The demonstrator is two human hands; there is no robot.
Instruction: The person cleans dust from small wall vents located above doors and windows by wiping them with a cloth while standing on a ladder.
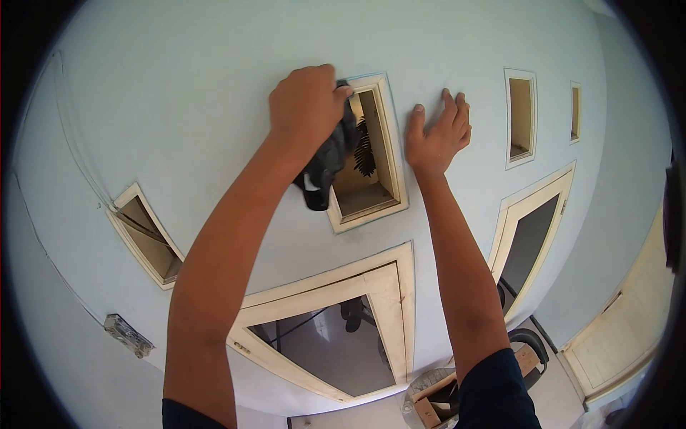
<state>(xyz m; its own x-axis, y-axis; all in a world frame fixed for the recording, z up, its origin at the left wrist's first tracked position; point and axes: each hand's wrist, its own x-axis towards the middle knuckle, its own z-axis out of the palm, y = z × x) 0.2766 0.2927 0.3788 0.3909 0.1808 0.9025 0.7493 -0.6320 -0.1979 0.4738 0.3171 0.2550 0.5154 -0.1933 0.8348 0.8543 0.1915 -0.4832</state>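
Observation:
My left hand (304,104) is closed on a black cloth (325,168), which hangs down over the left side of a small cream-framed wall opening (398,161). The cloth's lower end dangles below the hand, across part of the frame. Through the opening, a dark feathery leaf shape (364,149) shows beyond. To the right of that frame, my right hand (439,136) rests against the pale blue wall (457,57) with its fingers spread and nothing in it.
Below is a larger framed window (405,314) with dark glass. More small openings (531,121) sit at right and left. A switch box (128,336) with a cable is on the left wall. A chair (539,350) and wooden pieces (429,413) stand on the floor; a cream door (622,322) is at right.

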